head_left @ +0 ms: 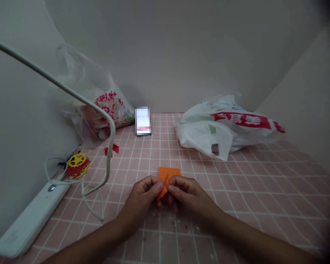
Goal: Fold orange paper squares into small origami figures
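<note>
A small piece of folded orange paper [167,171] is held in front of me, low over the tiled surface. My left hand [147,190] pinches its left side between thumb and fingers. On the other side, my right hand [185,189] grips it the same way. A raised crease or flap runs slantwise across the paper between both thumbs. The lower part of the paper is partly hidden by my fingers.
Pink tiles [143,157] cover the surface. A phone [143,121] stands at the back. Plastic bags lie at left [107,106] and right [225,124]. Red folded paper [114,148], yellow and red cutouts [77,165], a white power bank-like device [33,220] and a cable [110,146] are at left.
</note>
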`<action>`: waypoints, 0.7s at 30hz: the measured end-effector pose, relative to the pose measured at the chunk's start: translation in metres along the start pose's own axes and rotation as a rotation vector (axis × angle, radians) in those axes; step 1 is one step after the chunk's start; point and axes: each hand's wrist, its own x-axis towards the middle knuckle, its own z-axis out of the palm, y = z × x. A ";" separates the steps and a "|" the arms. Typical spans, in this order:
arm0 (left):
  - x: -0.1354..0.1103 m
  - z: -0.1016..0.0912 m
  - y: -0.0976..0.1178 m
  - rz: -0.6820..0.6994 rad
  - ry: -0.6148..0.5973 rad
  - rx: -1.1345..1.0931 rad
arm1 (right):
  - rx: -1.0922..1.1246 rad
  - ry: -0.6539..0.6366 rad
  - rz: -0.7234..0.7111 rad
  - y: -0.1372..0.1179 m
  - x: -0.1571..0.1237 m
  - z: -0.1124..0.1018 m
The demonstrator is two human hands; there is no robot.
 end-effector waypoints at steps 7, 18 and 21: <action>-0.004 0.002 0.003 0.034 0.054 0.057 | -0.018 0.015 0.003 -0.005 -0.002 0.003; -0.004 0.001 0.001 0.029 -0.020 -0.024 | 0.032 -0.034 -0.035 -0.004 -0.002 -0.003; -0.004 0.000 0.000 0.011 -0.039 -0.057 | 0.042 -0.016 -0.040 -0.003 -0.001 -0.003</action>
